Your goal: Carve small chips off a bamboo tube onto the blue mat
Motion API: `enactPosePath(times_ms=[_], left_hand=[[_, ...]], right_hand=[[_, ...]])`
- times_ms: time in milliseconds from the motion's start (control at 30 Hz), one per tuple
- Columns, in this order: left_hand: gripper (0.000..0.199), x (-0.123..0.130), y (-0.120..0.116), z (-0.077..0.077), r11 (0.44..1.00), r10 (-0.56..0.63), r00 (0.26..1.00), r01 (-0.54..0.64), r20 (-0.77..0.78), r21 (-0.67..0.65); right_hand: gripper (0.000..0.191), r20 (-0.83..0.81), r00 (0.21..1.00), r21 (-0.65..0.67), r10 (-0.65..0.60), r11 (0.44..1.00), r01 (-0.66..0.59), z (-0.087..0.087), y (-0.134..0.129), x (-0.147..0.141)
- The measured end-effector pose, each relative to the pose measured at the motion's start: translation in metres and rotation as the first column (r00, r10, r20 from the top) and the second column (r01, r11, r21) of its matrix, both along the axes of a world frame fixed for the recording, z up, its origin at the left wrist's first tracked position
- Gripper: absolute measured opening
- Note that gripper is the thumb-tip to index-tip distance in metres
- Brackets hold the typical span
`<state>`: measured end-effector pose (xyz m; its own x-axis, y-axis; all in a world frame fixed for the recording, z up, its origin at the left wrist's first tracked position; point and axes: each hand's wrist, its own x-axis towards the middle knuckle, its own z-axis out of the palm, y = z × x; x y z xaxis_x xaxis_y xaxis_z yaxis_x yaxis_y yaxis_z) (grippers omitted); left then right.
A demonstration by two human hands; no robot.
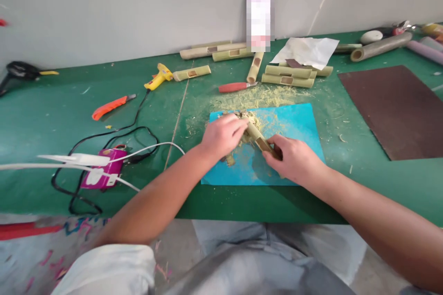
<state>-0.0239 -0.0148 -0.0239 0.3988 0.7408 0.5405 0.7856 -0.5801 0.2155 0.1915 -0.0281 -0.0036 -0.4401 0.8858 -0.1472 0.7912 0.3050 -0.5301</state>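
A bamboo tube [256,135] with a rectangular notch cut in its side lies slanted between my hands, above a blue sheet [294,122]. My right hand [292,156] is closed round its near end, thumb and fingers on either side. At the far end, my left hand [225,134] is closed with its fingertips against the tube; whether something small is pinched there is hidden. Bamboo shavings [258,122] lie heaped on the sheet around the far end and are scattered behind it.
Notched bamboo tubes [289,79], a red-handled knife [235,87] and white paper [306,51] lie behind the sheet. Leftward are a yellow glue gun [159,77], an orange utility knife [111,107] and a purple power strip [104,170] with cables. A brown sheet [394,110] lies right.
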Motion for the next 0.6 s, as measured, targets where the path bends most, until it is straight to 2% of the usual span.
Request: enactPosePath(times_ms=[67,167,333,500,600], left_hand=[[0.028,0.001,0.000,0.000,1.000,0.016,1.000,-0.016,-0.005,0.005],[0.028,0.002,-0.002,0.000,0.997,-0.065,0.997,0.064,-0.032,-0.032],[0.026,-0.006,0.007,-0.001,0.998,0.054,0.998,-0.053,0.028,-0.044],[0.025,-0.009,0.012,-0.002,0.997,0.074,0.997,-0.072,0.032,-0.039],[0.025,-0.008,0.013,-0.002,0.997,0.081,0.996,-0.080,0.036,-0.022]], right_hand=[[0.019,0.001,1.000,0.003,-0.003,1.000,0.003,0.000,0.000,0.000],[0.018,-0.004,1.000,0.009,0.003,1.000,-0.003,-0.001,0.000,0.000],[0.020,0.003,1.000,0.044,0.000,0.999,0.000,-0.001,0.000,0.000],[0.035,0.023,1.000,0.137,-0.020,0.990,0.016,0.004,0.000,0.004],[0.028,0.034,0.999,0.111,0.003,0.994,-0.007,0.005,0.001,0.005]])
